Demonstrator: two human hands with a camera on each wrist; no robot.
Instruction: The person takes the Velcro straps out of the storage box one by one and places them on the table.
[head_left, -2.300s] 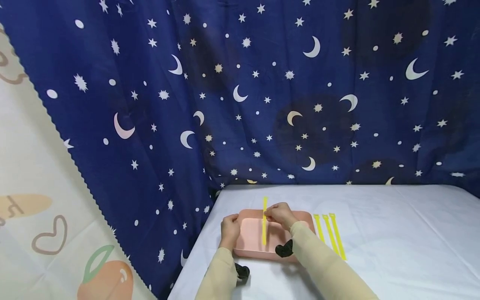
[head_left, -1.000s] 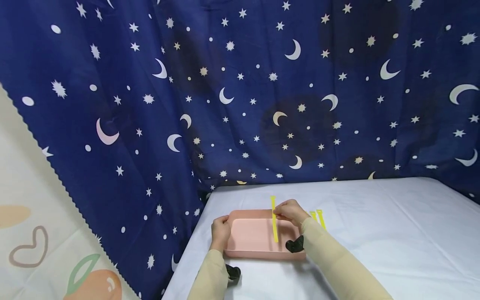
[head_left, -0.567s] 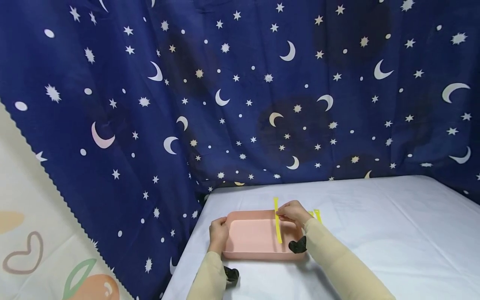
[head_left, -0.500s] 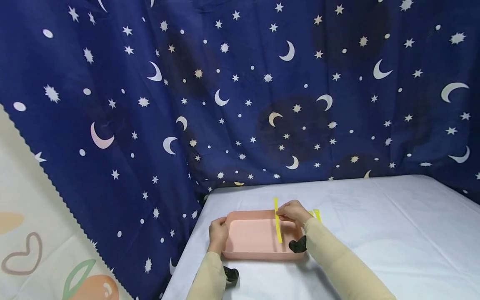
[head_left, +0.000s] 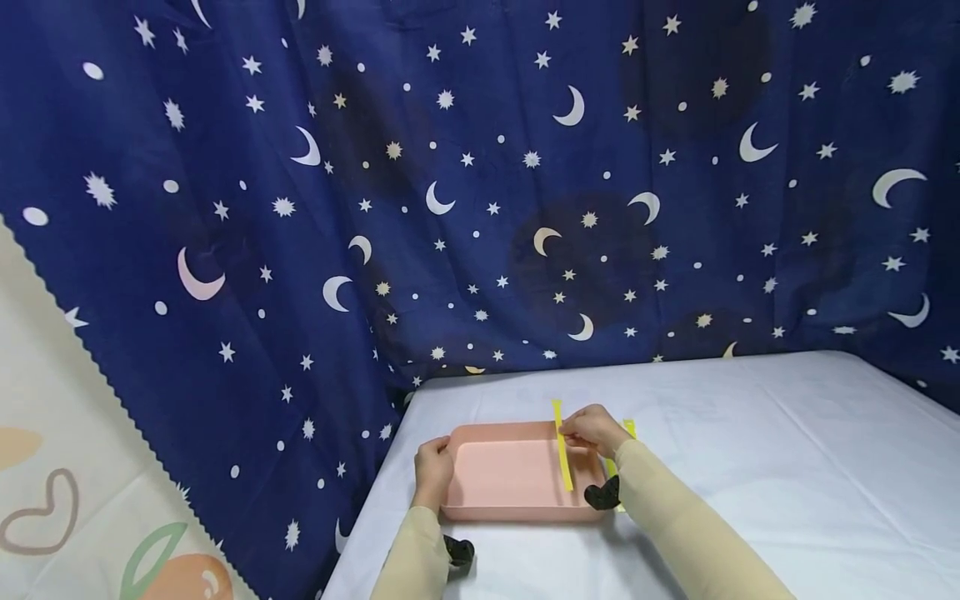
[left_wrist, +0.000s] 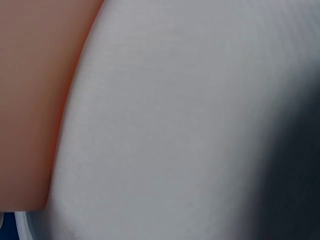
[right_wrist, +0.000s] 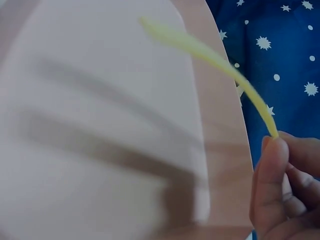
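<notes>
My left hand (head_left: 433, 471) grips the left rim of a shallow pink tray (head_left: 495, 514). In the left wrist view, the tray's smooth wall (left_wrist: 30, 110) fills the left side, and the hand itself is not seen there. Over the tray's right part my right hand (head_left: 594, 429) pinches a narrow yellow strap (head_left: 564, 462) between thumb and fingertips. The right wrist view shows the fingers (right_wrist: 275, 165) holding one edge of the strap (right_wrist: 215, 59), which curves out above the tray floor (right_wrist: 100, 200). Nothing lies in the visible part of the tray.
More yellow straps (head_left: 629, 428) lie on the white-covered table (head_left: 750, 442) right of the tray, mostly hidden behind my right hand and sleeve. A dark blue curtain (head_left: 480, 167) with moons and stars hangs behind; a pale printed cloth (head_left: 82, 467) hangs at the left.
My right hand and the pinched strap have moved right over the tray, now covering most of the loose straps. My left hand keeps its grip. The head view has turned slightly right.
</notes>
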